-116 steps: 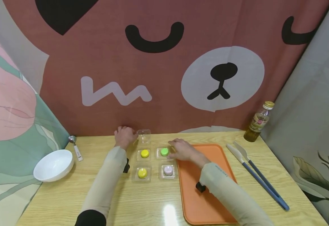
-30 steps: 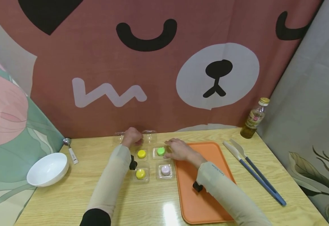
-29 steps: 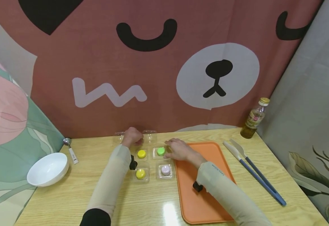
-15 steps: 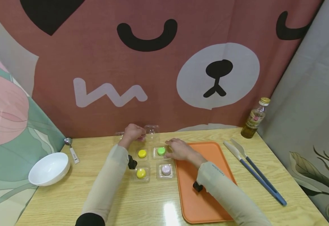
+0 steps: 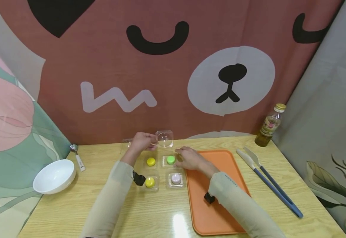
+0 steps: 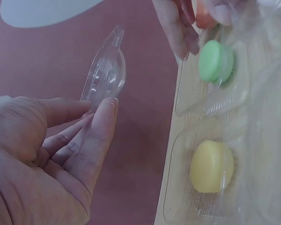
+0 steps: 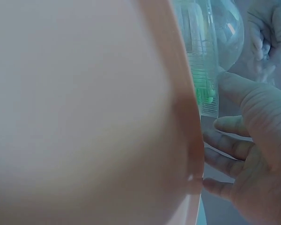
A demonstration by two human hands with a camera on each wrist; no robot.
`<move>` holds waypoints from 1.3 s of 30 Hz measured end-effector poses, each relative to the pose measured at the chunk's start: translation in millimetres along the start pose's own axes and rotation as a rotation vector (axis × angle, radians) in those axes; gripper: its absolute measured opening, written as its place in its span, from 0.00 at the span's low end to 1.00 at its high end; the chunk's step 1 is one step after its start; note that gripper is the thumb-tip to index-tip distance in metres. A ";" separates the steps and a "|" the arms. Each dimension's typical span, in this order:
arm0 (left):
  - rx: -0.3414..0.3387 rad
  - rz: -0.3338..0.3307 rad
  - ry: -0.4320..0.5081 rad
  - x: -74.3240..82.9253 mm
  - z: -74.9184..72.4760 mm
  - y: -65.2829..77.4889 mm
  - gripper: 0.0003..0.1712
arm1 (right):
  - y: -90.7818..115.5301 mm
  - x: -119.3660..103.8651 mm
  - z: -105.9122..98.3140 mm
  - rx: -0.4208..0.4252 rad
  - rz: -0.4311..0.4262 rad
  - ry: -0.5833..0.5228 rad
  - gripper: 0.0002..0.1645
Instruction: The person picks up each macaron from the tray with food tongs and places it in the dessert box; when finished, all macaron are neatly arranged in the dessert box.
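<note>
In the head view my left hand (image 5: 142, 142) pinches a clear domed plastic lid (image 5: 165, 138) at its left edge, near the back of the table. The left wrist view shows the lid (image 6: 107, 75) edge-on between thumb and fingers. My right hand (image 5: 192, 159), fingers loosely extended, sits beside the clear box with the green macaron (image 5: 171, 160). Seen from the right wrist, its thumb (image 7: 234, 86) is right at that box and its other fingertips lie by the tray edge. A lilac macaron (image 5: 176, 179) and two yellow macarons, back (image 5: 151, 161) and front (image 5: 150, 182), sit in similar boxes.
Another clear lid (image 5: 126, 143) lies behind the left hand. An orange tray (image 5: 214, 218) lies under the right forearm. Tongs (image 5: 275, 186) and a bottle (image 5: 268, 128) are at right; a white bowl (image 5: 54, 178) and measuring spoon (image 5: 79, 160) at left. A curtain (image 5: 125, 125) hangs behind.
My left hand has gone from the lid's left side to pinching it, then brought it up and to the right towards the green macaron. The right hand has stayed by its box.
</note>
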State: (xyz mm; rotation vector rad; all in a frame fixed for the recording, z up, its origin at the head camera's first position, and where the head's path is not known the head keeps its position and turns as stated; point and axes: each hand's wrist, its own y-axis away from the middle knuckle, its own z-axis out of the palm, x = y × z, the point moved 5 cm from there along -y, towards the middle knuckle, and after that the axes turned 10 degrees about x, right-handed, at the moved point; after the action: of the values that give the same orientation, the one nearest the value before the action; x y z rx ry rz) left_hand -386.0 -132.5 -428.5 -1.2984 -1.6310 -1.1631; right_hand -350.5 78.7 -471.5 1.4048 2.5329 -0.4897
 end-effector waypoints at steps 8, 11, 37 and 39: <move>0.019 -0.009 0.025 0.9 -0.1 15.2 0.15 | 0.3 -2.6 -3.0 0.021 -0.026 0.003 0.38; 0.020 -0.009 0.033 -1.8 0.5 18.4 0.16 | 0.8 -2.2 -1.7 0.006 -0.019 0.016 0.38; 0.109 0.242 0.054 0.6 12.0 36.4 0.18 | -12.2 -1.1 -34.8 0.274 0.297 -0.594 0.19; 0.080 0.251 0.032 0.3 13.9 37.8 0.19 | -11.9 -0.2 -36.4 0.304 0.310 -0.607 0.17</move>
State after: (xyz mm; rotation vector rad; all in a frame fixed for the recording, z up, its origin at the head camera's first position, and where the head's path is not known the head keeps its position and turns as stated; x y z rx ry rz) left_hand -349.4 -116.3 -424.9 -1.3805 -1.4286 -0.9529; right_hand -361.1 86.5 -435.6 1.4277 1.7809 -1.0790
